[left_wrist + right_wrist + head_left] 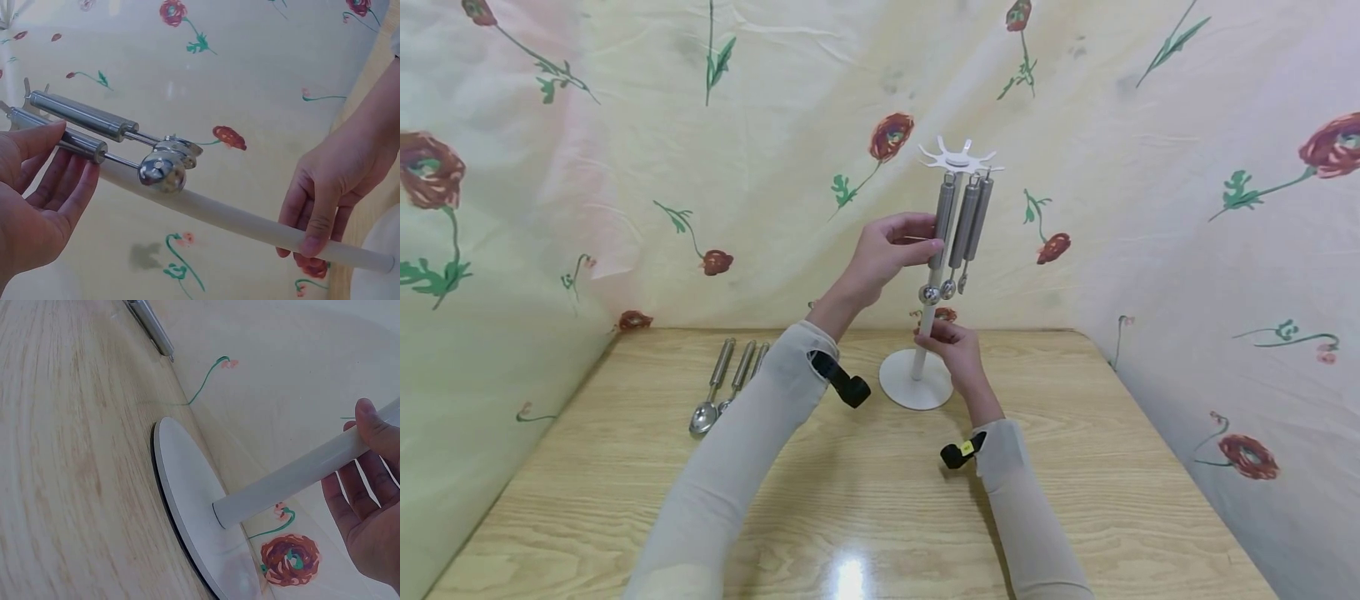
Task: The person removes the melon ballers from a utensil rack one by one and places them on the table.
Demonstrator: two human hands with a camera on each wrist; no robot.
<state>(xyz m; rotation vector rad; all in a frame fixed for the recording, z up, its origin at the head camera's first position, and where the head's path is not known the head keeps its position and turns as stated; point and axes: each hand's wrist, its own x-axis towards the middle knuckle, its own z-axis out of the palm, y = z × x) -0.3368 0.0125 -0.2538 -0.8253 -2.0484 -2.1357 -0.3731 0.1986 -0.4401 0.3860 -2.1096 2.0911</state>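
A white stand has a thin post (928,320), a round base (897,382) and a star-like top (957,158) with several hook arms. My left hand (886,254) pinches the steel handle (78,142) of a measuring spoon just under the top, thumb on one side and fingers on the other. Its round bowl (161,175) points down along the post. Beside it, two more measuring spoons (964,229) with smaller bowls hang from the arms. Lower down, my right hand (958,354) grips the post between thumb and fingers, a short way above the base.
On the wooden table (865,483), left of the stand, lie three more steel-handled measuring spoons (721,367), partly behind my left sleeve (752,442). A flower-printed cloth (775,150) hangs behind the table and at both sides.
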